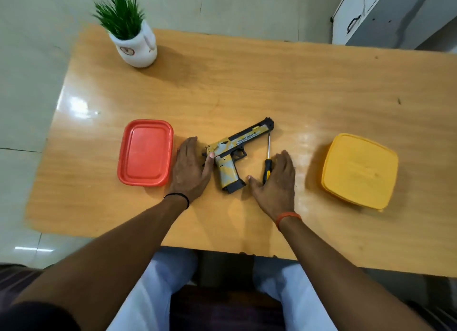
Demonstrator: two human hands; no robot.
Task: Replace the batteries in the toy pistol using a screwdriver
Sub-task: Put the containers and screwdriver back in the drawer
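A yellow and black toy pistol (235, 155) lies on its side in the middle of the wooden table (247, 88), barrel pointing to the far right, grip toward me. My left hand (191, 169) lies flat on the table just left of the pistol, its thumb touching the rear of the gun. A screwdriver (267, 162) with a black and yellow handle lies right of the pistol, shaft pointing away from me. My right hand (275, 182) rests flat with straight fingers partly over the screwdriver's handle.
A red lidded box (146, 152) sits left of my left hand. A yellow lidded box (359, 170) sits to the right. A white pot with a green plant (132, 34) stands at the far left corner. A grey cabinet (395, 12) stands beyond the table.
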